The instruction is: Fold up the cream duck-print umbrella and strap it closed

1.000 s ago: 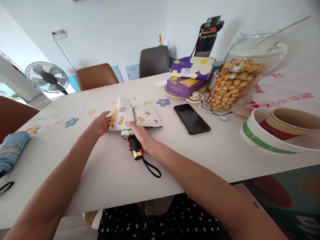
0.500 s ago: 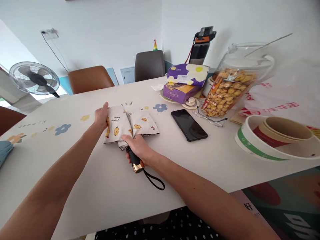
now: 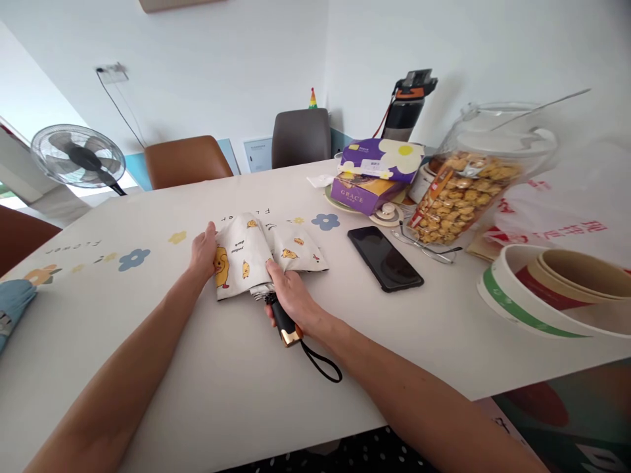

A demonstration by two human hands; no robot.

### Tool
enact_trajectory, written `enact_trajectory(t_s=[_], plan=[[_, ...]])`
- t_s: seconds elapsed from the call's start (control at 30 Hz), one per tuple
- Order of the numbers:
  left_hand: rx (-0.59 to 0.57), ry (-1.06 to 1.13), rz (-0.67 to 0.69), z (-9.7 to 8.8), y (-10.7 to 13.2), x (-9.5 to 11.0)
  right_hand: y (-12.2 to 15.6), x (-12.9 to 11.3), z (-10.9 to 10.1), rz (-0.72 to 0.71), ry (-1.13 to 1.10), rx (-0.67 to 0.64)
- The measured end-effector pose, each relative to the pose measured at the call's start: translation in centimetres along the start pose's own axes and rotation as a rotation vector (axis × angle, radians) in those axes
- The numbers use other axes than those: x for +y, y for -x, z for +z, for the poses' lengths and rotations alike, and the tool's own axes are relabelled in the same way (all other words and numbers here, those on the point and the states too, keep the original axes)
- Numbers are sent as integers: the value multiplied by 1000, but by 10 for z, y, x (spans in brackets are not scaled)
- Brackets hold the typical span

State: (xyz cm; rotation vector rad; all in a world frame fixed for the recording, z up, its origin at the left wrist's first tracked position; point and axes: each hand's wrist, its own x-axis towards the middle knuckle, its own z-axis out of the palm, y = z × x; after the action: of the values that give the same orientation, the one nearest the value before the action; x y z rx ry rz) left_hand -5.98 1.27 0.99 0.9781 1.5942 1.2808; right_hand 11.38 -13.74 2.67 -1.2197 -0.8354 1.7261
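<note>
A folded white umbrella (image 3: 246, 253) printed with yellow ducks lies across the middle of the table, its canopy flaps loosely spread to both sides. My left hand (image 3: 204, 251) pinches the outer edge of the left flap, fingers hidden behind the cloth. Around the umbrella's base my right hand (image 3: 294, 299) is closed, thumb on the fabric and fingers under the black handle (image 3: 282, 318). The handle ends in a gold-coloured cap, from which a black wrist strap (image 3: 323, 364) hangs toward me.
To the right lie a black phone (image 3: 385, 258) and glasses (image 3: 428, 248). Behind them stand a purple box (image 3: 362, 192), a tissue pack (image 3: 382, 159), a bottle (image 3: 407, 108) and a snack jar (image 3: 461, 197). Paper bowls (image 3: 537, 312) sit front right. Blue cloth (image 3: 14, 302) lies far left.
The left flap has shifted and bulges more loosely, showing a large duck at its left edge. Both hands keep their hold. The whole view has shifted slightly.
</note>
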Motion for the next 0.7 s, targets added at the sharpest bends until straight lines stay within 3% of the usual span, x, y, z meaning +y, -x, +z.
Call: enact_trajectory(t_s=[0.13, 0.2, 0.3, 0.4, 0.47, 0.57, 0.63, 0.7], plan=[[-242, 136, -98, 3, 10, 8, -4, -2, -5, -39, 29, 49], [-309, 156, -112, 6, 14, 7, -5, -5, -7, -63, 30, 72], [-209, 77, -24, 11, 16, 1, -5, -9, -8, -54, 24, 113], [-92, -192, 142, 14, 15, -6, -5, -11, -8, -53, 29, 147], [-94, -347, 196, 14, 15, -7, -5, -11, -8, -93, 39, 153], [-86, -412, 196, 12, 20, 0, -5, -9, -9, -126, 98, 148], [30, -453, 337, 11, 32, 9, -7, -6, -9, -132, 160, 141], [132, -440, 581, 15, 50, 20, -9, -3, -9, -151, 207, 139]])
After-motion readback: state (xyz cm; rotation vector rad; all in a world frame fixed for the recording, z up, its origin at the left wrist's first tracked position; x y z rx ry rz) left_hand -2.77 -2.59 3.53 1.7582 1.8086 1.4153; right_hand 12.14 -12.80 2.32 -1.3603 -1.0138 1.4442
